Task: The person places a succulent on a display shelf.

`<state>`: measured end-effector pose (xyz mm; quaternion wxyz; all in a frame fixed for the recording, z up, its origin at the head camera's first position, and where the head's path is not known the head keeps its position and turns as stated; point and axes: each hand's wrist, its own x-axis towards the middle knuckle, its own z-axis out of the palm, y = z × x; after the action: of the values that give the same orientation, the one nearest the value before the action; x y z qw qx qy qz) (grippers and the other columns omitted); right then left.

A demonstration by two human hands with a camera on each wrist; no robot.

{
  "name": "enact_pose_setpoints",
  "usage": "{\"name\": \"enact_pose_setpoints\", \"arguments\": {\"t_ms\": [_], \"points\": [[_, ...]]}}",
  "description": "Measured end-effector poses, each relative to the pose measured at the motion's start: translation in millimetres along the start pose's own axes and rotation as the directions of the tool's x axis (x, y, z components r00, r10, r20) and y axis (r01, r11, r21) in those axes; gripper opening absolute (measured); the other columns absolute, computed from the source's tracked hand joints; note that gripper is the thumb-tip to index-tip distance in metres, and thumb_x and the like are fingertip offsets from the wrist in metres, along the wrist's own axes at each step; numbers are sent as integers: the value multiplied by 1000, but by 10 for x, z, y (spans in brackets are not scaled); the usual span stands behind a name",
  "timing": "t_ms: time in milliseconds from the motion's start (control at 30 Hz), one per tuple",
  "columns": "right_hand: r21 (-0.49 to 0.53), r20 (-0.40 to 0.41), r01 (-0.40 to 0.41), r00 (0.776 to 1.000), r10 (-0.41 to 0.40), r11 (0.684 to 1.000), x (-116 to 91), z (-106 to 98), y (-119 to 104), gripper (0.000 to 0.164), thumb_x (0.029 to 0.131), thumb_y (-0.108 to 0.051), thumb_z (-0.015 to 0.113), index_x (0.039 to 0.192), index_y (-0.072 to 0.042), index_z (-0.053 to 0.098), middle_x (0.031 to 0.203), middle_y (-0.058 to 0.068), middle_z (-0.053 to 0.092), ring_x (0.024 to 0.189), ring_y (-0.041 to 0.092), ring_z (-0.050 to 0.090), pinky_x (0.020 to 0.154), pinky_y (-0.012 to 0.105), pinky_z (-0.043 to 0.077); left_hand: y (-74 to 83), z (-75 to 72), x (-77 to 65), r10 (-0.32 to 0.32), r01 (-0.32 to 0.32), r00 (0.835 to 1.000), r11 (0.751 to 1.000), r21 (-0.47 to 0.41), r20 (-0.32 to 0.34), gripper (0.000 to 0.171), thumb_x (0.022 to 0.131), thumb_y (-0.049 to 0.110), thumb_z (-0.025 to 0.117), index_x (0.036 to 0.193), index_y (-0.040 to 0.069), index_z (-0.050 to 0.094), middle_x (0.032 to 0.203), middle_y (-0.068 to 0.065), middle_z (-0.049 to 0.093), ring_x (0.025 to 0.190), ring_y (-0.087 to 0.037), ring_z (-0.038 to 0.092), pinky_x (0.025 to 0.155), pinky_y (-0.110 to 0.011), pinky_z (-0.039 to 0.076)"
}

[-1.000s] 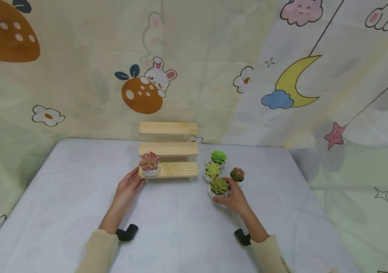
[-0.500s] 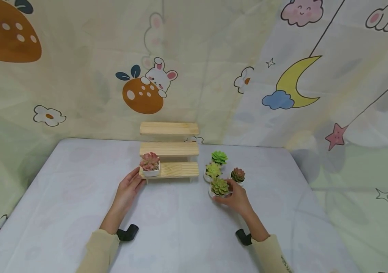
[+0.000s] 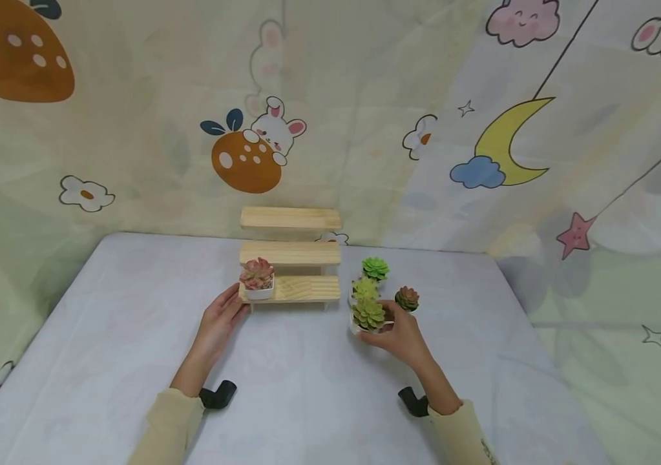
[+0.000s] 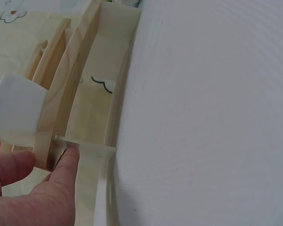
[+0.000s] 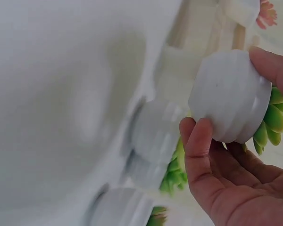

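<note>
The white surface (image 3: 307, 387), near edge cut off, stretches back behind the three-tier shelf (image 3: 309, 289). The left grip (image 3: 220, 320) pinches its lowest left end; the right grip (image 3: 402, 332) pinches a raised green succulent (image 3: 368, 314) right of the shelf, partly hiding another plant (image 3: 365, 288).

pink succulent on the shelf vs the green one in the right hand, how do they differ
The pink succulent has pink leaves; the green succulent has green ones. The pink succulent stands on the lowest step of the wooden shelf; the green succulent is held in the right hand. Both have white pots.
</note>
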<state>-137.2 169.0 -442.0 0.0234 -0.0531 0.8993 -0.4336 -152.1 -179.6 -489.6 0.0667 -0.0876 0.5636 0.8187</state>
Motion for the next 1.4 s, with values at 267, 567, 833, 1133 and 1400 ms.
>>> {"name": "enact_pose_setpoints", "arguments": {"t_ms": [267,567,833,1133,1400], "points": [[45,20,98,995,-99,994,208,153,-309,71,72,-21,88,131,2,54,110,16,63,89,24,63,74,31,57,18,-6,34,5,-5,1000,1000,-4,-11,52,106,6,34,153,-3,15,158,-20,24,143,-25,29,114,-31,35],[140,18,141,989,-145,980,396,355,-506,67,72,-14,87,128,4,55,107,17,64,82,25,61,65,24,52,50,-39,15,11,-11,1000,1000,8,-8,52,107,6,34,153,-4,14,158,-21,24,144,-26,29,113,-30,35],[220,-5,135,990,-137,966,497,598,-592,66,73,-12,86,129,5,54,110,19,62,84,24,63,68,24,55,34,-53,14,27,-27,1000,1000,-10,7,51,107,5,33,153,-5,15,157,-22,23,143,-27,27,114,-32,34],[240,-37,127,992,-121,962,550,831,-688,70,73,-16,87,131,5,53,109,19,63,83,24,61,68,26,53,20,-46,2,27,-28,1000,1000,-9,-2,50,106,4,33,152,-6,16,157,-22,25,142,-26,30,114,-31,35],[236,-61,116,993,-104,965,589,921,-700,66,73,-17,87,128,2,55,106,17,63,83,24,63,68,28,54,2,-24,-14,23,-23,1000,1000,-11,13,51,106,4,35,152,-6,16,157,-23,24,142,-26,30,114,-33,34]]}}
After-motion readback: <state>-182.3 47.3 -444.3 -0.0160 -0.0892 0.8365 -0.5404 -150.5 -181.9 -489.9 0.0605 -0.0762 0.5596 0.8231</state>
